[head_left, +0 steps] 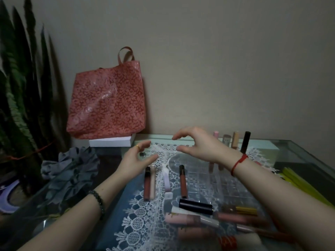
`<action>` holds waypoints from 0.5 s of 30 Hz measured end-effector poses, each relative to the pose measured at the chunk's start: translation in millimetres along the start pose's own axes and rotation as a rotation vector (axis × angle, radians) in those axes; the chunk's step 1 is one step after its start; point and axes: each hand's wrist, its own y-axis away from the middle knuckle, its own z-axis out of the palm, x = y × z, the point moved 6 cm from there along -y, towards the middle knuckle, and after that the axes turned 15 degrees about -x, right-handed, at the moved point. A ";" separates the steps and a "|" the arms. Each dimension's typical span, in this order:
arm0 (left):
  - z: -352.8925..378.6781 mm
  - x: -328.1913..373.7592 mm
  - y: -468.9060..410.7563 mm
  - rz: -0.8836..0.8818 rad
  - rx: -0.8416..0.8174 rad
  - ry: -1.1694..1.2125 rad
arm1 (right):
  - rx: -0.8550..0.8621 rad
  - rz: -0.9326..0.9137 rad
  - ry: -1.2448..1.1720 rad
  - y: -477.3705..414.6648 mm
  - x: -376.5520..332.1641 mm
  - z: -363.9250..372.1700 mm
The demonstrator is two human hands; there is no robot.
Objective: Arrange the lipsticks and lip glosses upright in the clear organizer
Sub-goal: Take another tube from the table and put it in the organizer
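Beige wall backs a glass worktop, with a tall dark plant far left and a red floral bag leaning on the wall atop a white box. A white lace runner covers the middle of the worktop. The clear organizer sits on it right of centre, hard to make out, with four upright tubes at its far side. Both hands hover above the runner holding nothing, fingers loosely curved: left hand, right hand. Near them lie loose glosses, a black lipstick and pink tubes.
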 end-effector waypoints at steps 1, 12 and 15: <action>-2.0 -4.9 2.9 -0.016 -0.005 -0.004 | -0.017 0.005 -0.004 -3.0 0.2 6.5; 32.2 -33.1 34.0 -0.232 -0.321 -0.329 | -0.303 0.165 0.067 -45.5 21.5 76.9; 46.0 -36.4 37.3 -0.249 -0.380 -0.469 | -0.383 0.208 0.165 -55.9 25.6 92.6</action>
